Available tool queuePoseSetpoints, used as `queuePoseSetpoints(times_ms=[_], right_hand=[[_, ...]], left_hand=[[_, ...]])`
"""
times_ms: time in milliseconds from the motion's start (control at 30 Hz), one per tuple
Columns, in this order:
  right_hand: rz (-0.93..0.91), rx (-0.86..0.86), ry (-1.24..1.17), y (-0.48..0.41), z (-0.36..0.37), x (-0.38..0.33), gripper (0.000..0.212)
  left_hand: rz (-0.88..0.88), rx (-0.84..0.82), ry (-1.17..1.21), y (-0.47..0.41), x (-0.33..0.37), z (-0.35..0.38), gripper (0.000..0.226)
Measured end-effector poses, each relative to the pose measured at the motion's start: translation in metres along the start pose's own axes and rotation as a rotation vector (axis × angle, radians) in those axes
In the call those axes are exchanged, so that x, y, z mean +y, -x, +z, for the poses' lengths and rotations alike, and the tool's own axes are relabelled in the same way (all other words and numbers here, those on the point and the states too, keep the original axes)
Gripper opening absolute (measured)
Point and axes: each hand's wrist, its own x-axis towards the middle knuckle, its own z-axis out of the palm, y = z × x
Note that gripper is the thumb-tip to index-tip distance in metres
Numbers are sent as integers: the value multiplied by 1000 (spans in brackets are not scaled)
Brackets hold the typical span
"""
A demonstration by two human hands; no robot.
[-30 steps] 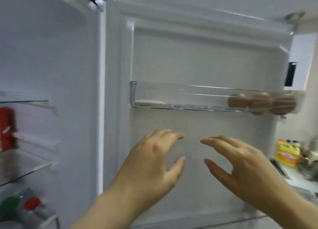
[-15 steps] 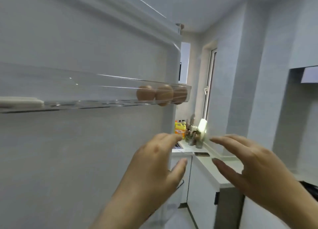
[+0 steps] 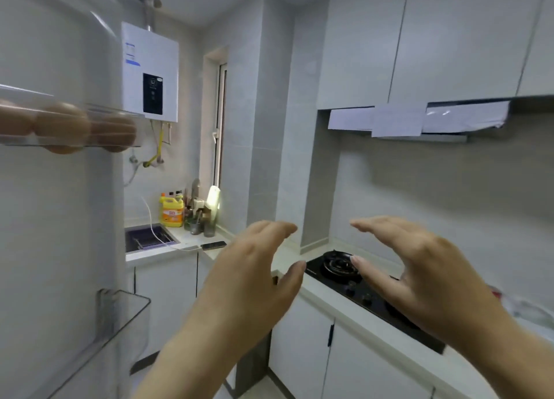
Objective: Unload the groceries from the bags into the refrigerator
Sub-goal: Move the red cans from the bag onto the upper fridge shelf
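Note:
The open refrigerator door (image 3: 60, 219) fills the left side. Its clear upper door shelf (image 3: 18, 142) holds brown eggs (image 3: 64, 126). A second clear door bin (image 3: 126, 317) sits lower down and looks empty. My left hand (image 3: 251, 282) and my right hand (image 3: 419, 270) float side by side in mid-air in front of the kitchen counter, palms facing each other, fingers relaxed, holding nothing. A crumpled plastic bag (image 3: 527, 305) with a bit of red lies blurred on the counter at the right edge. The refrigerator's inside is out of view.
A black gas hob (image 3: 338, 267) sits in the white counter (image 3: 308, 290) under my hands. Further back are a sink (image 3: 150, 238), a yellow bottle (image 3: 172, 211), a phone (image 3: 213, 245) on a cable, a wall water heater (image 3: 150, 72), and white upper cabinets (image 3: 419, 39).
My view has swung right, from the refrigerator's inside and door to the kitchen counter and hob. Both hands kept the same empty, open pose in front of me.

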Motion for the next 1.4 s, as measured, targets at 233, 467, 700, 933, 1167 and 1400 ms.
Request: queuePoseSetpoints(times_ms=[233,467,700,933,1167,1400], right_hand=[[101,44,84,21,-22,116,45],[251,24,97,49,-33,218,39],[410,-37,166,62,-31,300,42],[542,-41,255,46,-6,371,42],[695,-77,315,26,32,438,40],[814,-144,314,34,58,506,37]], left_hand=[[56,-53,85,-54,62,104,46],[95,-110,188,-103,112,197,43],[145,-222,293,-146,129,289,41],[224,-305,374,-204,112,379,40],[290,-412,468,-269,96,467,40],[297,-540,562,-298,101,553,39]])
